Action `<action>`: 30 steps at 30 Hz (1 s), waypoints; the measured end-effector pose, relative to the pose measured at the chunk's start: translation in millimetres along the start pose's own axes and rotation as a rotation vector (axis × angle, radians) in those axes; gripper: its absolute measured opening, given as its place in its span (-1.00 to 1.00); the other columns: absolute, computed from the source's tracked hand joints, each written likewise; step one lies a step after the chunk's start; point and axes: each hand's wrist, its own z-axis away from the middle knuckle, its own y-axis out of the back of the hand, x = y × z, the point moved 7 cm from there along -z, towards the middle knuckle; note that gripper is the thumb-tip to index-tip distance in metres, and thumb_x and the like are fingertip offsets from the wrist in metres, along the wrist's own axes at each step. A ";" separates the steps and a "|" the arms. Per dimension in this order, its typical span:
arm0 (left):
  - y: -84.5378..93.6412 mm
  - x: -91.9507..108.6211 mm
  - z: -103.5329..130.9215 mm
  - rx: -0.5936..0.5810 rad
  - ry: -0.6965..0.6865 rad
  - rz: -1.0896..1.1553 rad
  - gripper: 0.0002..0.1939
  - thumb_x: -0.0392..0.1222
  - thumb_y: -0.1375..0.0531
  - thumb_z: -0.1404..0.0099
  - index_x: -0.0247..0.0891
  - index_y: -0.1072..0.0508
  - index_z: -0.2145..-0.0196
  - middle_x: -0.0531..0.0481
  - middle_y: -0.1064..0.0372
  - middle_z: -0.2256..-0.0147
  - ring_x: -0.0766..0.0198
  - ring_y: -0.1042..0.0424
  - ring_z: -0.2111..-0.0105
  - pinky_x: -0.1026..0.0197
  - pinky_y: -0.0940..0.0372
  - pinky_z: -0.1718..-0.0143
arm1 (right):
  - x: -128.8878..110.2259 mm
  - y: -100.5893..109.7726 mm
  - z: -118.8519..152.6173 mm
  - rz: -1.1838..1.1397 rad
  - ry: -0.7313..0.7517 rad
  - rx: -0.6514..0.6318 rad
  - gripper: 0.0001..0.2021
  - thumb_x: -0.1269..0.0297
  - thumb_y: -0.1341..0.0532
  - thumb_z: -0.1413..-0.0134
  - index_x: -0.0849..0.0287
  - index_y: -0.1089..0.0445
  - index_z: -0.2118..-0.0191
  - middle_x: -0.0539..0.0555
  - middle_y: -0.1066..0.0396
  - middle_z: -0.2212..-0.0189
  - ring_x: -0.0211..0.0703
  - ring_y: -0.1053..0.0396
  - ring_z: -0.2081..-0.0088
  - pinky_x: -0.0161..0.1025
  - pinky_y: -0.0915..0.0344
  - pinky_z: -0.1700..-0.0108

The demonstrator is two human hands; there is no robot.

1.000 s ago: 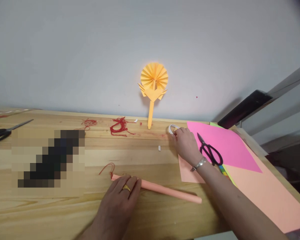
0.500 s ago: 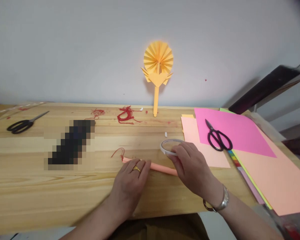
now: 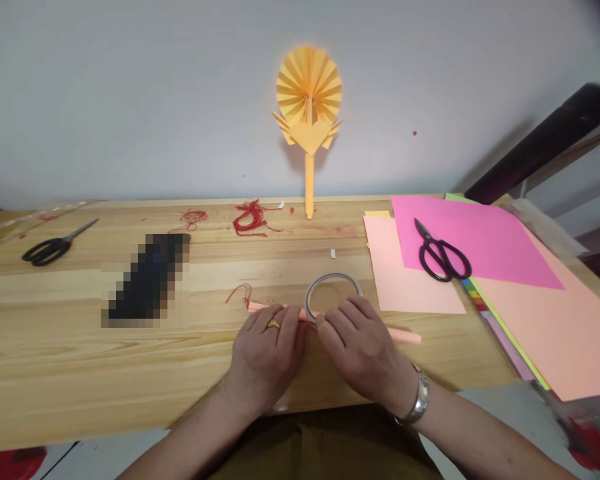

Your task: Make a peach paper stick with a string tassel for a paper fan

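Across the wooden table in front of me lies a rolled tube of peach paper [image 3: 405,335], with red thread [image 3: 246,293] trailing from its left end. My left hand [image 3: 270,343] is closed over the tube's left part, a ring on one finger. In my right hand [image 3: 357,343] a roll of tape [image 3: 307,293] is pinched and stands tilted, its lower rim against the tube near my left fingers. The right fingers hide part of the tube and of the tape. Whether a strip of tape is stuck down there I cannot see.
A yellow folded-paper flower [image 3: 309,130] leans on the wall. Red thread bundles [image 3: 250,219], black scissors [image 3: 53,250] and a blurred dark object [image 3: 147,283] lie to the left. On the right, more scissors [image 3: 443,257] rest on pink paper [image 3: 495,240] beside peach sheets [image 3: 410,267].
My right hand has moved left with the tape roll, bringing it down onto the tube beside my left hand. More of the tube's right end now shows. The camera view has shifted slightly.
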 end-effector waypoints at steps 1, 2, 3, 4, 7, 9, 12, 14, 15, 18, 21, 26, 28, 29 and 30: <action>0.6 0.3 -0.9 -0.006 -0.001 0.004 -0.83 -0.30 -0.16 -0.23 -0.37 -0.37 0.19 -0.15 -0.49 0.36 0.11 -0.46 0.31 0.10 -0.35 0.28 | -0.8 -0.5 -0.1 0.005 0.001 0.001 -0.81 0.50 -0.08 -0.20 0.22 -0.32 0.43 0.04 -0.26 0.54 -0.14 -0.13 0.45 -0.13 -0.08 0.28; 1.3 0.6 -1.7 -0.013 0.001 0.009 -0.83 -0.30 -0.15 -0.23 -0.37 -0.37 0.20 -0.16 -0.49 0.36 0.10 -0.46 0.31 0.09 -0.35 0.29 | -1.1 -0.9 -0.1 0.009 0.001 0.001 -0.81 0.50 -0.09 -0.19 0.22 -0.32 0.43 0.04 -0.27 0.54 -0.14 -0.14 0.45 -0.12 -0.08 0.28; 2.0 0.8 -2.5 -0.018 0.005 0.014 -0.84 -0.30 -0.15 -0.23 -0.38 -0.37 0.20 -0.17 -0.49 0.35 0.08 -0.45 0.30 0.08 -0.36 0.29 | -1.2 -1.1 -0.2 0.014 0.001 0.004 -0.81 0.50 -0.09 -0.19 0.22 -0.32 0.43 0.04 -0.27 0.54 -0.14 -0.13 0.45 -0.12 -0.07 0.29; 2.8 1.2 -3.2 -0.021 0.008 0.020 -0.84 -0.30 -0.14 -0.23 -0.38 -0.37 0.21 -0.18 -0.49 0.35 0.07 -0.45 0.30 0.07 -0.36 0.29 | -1.2 -1.4 -0.2 0.016 0.001 0.005 -0.81 0.50 -0.09 -0.19 0.21 -0.32 0.44 0.04 -0.27 0.55 -0.14 -0.13 0.45 -0.12 -0.07 0.29; 4.8 2.4 -4.9 -0.027 0.008 0.042 -0.84 -0.30 -0.12 -0.23 -0.38 -0.37 0.21 -0.18 -0.49 0.35 0.06 -0.45 0.28 0.06 -0.36 0.28 | -1.4 -2.3 0.0 0.010 0.005 0.006 -0.78 0.51 -0.07 -0.20 0.21 -0.30 0.46 0.04 -0.26 0.55 -0.15 -0.13 0.45 -0.13 -0.08 0.28; 5.3 2.6 -5.7 -0.029 0.006 0.050 -0.84 -0.30 -0.12 -0.24 -0.39 -0.38 0.22 -0.18 -0.49 0.36 0.06 -0.44 0.29 0.06 -0.36 0.28 | -1.9 -2.9 0.3 0.003 0.006 0.004 -0.76 0.51 -0.05 -0.21 0.20 -0.29 0.48 0.04 -0.25 0.55 -0.16 -0.12 0.45 -0.14 -0.09 0.27; 5.1 2.1 -6.1 -0.030 0.012 0.042 -0.87 -0.29 -0.11 -0.25 -0.38 -0.38 0.25 -0.17 -0.48 0.37 0.07 -0.44 0.30 0.06 -0.36 0.29 | -3.0 -3.8 0.9 0.000 0.007 0.003 -0.76 0.52 -0.05 -0.20 0.20 -0.28 0.48 0.04 -0.24 0.56 -0.17 -0.12 0.46 -0.14 -0.09 0.27; 4.1 1.7 -6.0 -0.034 0.014 0.035 -0.89 -0.29 -0.11 -0.26 -0.37 -0.39 0.27 -0.16 -0.48 0.38 0.07 -0.44 0.30 0.07 -0.36 0.29 | -3.4 -4.2 1.4 0.001 0.007 0.006 -0.77 0.52 -0.06 -0.19 0.20 -0.27 0.48 0.04 -0.24 0.55 -0.17 -0.13 0.45 -0.13 -0.10 0.27; 3.6 1.6 -5.8 -0.035 0.013 0.034 -0.90 -0.30 -0.11 -0.26 -0.37 -0.39 0.28 -0.15 -0.48 0.39 0.07 -0.44 0.30 0.07 -0.36 0.29 | -3.5 -4.2 1.6 0.002 0.007 0.010 -0.77 0.51 -0.06 -0.20 0.20 -0.27 0.48 0.03 -0.24 0.55 -0.17 -0.13 0.45 -0.13 -0.10 0.27; 2.7 1.8 -4.5 -0.024 0.000 0.030 -0.92 -0.33 -0.13 -0.24 -0.37 -0.39 0.29 -0.14 -0.47 0.39 0.07 -0.44 0.31 0.06 -0.35 0.30 | -3.5 -3.4 2.1 0.004 0.010 0.028 -0.77 0.51 -0.06 -0.20 0.20 -0.27 0.47 0.03 -0.25 0.56 -0.17 -0.14 0.45 -0.13 -0.10 0.28; 0.8 1.5 -2.5 -0.025 -0.009 0.027 -0.91 -0.35 -0.15 -0.21 -0.37 -0.39 0.28 -0.15 -0.47 0.37 0.05 -0.43 0.31 0.05 -0.35 0.30 | -3.1 -3.2 2.3 0.009 0.012 0.030 -0.78 0.53 -0.06 -0.19 0.21 -0.26 0.47 0.04 -0.25 0.56 -0.16 -0.14 0.46 -0.13 -0.10 0.28; 0.3 1.2 -0.2 -0.019 -0.018 0.030 -0.87 -0.37 -0.17 -0.18 -0.39 -0.38 0.26 -0.15 -0.48 0.36 0.05 -0.43 0.31 0.04 -0.35 0.29 | -2.2 -3.2 3.5 0.019 0.005 0.021 -0.77 0.52 -0.06 -0.21 0.20 -0.26 0.47 0.02 -0.25 0.57 -0.17 -0.13 0.46 -0.13 -0.11 0.27; 0.8 1.3 -0.2 -0.015 -0.023 0.031 -0.87 -0.37 -0.17 -0.19 -0.38 -0.37 0.26 -0.15 -0.48 0.37 0.05 -0.43 0.31 0.05 -0.35 0.30 | -1.8 -2.7 3.9 0.015 0.005 0.026 -0.78 0.52 -0.07 -0.20 0.21 -0.26 0.47 0.03 -0.25 0.57 -0.16 -0.13 0.46 -0.13 -0.11 0.27; 0.8 1.2 -0.4 -0.013 -0.024 0.031 -0.87 -0.38 -0.17 -0.19 -0.38 -0.37 0.26 -0.15 -0.48 0.37 0.06 -0.43 0.32 0.05 -0.35 0.30 | -1.4 -2.6 3.9 0.012 0.005 0.028 -0.78 0.52 -0.07 -0.19 0.21 -0.26 0.47 0.03 -0.25 0.56 -0.16 -0.13 0.46 -0.13 -0.11 0.27; 0.8 1.0 -0.5 -0.011 -0.023 0.031 -0.87 -0.38 -0.17 -0.19 -0.37 -0.37 0.26 -0.15 -0.48 0.36 0.06 -0.43 0.32 0.05 -0.35 0.31 | -1.0 -2.5 3.8 0.009 0.004 0.030 -0.78 0.52 -0.07 -0.19 0.21 -0.26 0.47 0.03 -0.25 0.56 -0.16 -0.14 0.46 -0.13 -0.11 0.27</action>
